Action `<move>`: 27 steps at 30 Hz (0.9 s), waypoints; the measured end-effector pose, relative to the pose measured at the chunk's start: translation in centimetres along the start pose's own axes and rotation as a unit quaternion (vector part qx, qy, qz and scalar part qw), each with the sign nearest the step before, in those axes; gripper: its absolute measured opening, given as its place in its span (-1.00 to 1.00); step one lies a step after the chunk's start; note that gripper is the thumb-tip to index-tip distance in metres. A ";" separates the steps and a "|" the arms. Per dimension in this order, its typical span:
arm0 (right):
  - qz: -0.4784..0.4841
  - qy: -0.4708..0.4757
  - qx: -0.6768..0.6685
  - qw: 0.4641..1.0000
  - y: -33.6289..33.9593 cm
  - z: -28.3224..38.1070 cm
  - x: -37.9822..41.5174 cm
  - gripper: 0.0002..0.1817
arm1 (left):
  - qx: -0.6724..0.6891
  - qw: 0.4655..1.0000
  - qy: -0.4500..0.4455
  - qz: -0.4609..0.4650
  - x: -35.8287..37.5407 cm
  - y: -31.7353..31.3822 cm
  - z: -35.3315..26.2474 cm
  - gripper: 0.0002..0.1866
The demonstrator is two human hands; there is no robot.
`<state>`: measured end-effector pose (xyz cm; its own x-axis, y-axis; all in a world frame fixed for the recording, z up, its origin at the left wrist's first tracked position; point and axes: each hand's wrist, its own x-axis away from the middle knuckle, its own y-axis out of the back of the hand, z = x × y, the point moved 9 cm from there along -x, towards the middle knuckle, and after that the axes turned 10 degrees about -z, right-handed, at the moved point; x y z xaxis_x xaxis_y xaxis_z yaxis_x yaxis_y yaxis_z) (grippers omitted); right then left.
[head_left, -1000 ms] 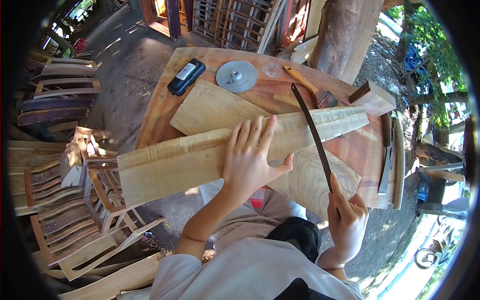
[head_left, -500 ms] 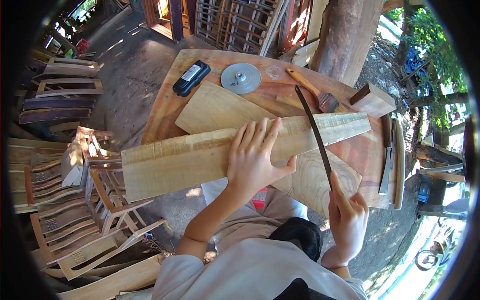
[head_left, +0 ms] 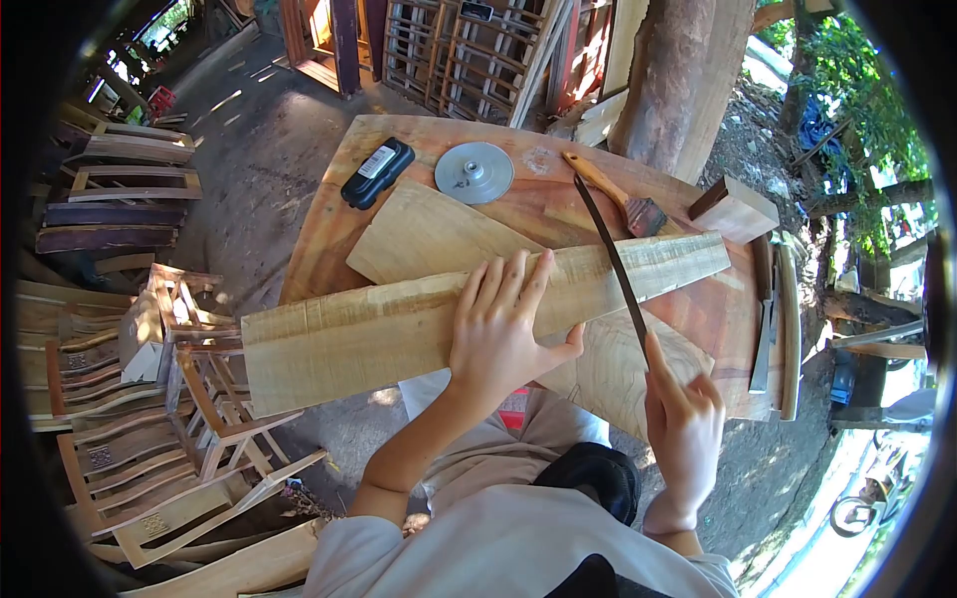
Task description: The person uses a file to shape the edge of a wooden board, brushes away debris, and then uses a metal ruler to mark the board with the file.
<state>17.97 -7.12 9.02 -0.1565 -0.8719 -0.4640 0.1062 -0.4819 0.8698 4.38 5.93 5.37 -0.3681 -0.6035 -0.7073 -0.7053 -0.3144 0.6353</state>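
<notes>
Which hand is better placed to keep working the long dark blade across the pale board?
Right. The right hand already grips the blade lying across the board; the left hand lies flat on the board.

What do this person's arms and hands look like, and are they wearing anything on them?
Both hands are bare: no gloves, rings or watch show on the left hand or the right hand. The forearms are bare too. A short, pale grey sleeve of a T-shirt covers the left upper arm; the same pale fabric reaches the right shoulder. Fingers are slim with short nails.
</notes>
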 end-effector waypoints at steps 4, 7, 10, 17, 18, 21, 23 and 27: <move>0.014 -0.020 -0.016 1.000 1.5 -0.6 1.3 -0.42 | -0.003 1.000 -0.003 0.009 0.0 -0.2 0.0 -0.18; -0.007 0.001 -0.020 1.000 0.7 -0.1 0.0 -0.43 | -0.017 1.000 -0.014 0.016 0.2 -0.4 -0.2 -0.17; -0.022 -0.002 -0.019 1.000 -2.1 -0.8 -2.1 -0.46 | -0.032 0.999 -0.018 0.013 0.1 -0.2 -0.2 -0.17; -0.015 -0.003 -0.010 1.000 -0.1 -0.8 -0.5 -0.45 | -0.012 1.000 -0.002 0.011 -0.1 -0.2 0.0 -0.17; 0.003 -0.024 -0.011 1.000 0.4 -1.0 0.3 -0.45 | -0.009 1.000 -0.003 0.009 0.0 -0.1 0.0 -0.18; -0.005 -0.040 -0.020 0.999 1.5 -1.2 1.2 -0.44 | -0.009 0.999 0.011 0.043 0.6 -1.1 0.4 -0.13; -0.001 -0.050 -0.024 0.998 1.1 -1.4 0.8 -0.44 | -0.010 0.999 0.004 0.047 0.7 -1.1 0.3 -0.12; -0.053 -0.010 -0.045 0.998 -1.3 -1.5 -1.8 -0.45 | -0.017 0.999 -0.004 0.041 0.5 -1.0 0.2 -0.11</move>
<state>19.60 -4.99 8.45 -0.1904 -0.8141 -0.5486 0.1758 -0.5780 0.7968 4.75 6.03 4.31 -0.4293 -0.6218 -0.6550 -0.6519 -0.2886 0.7013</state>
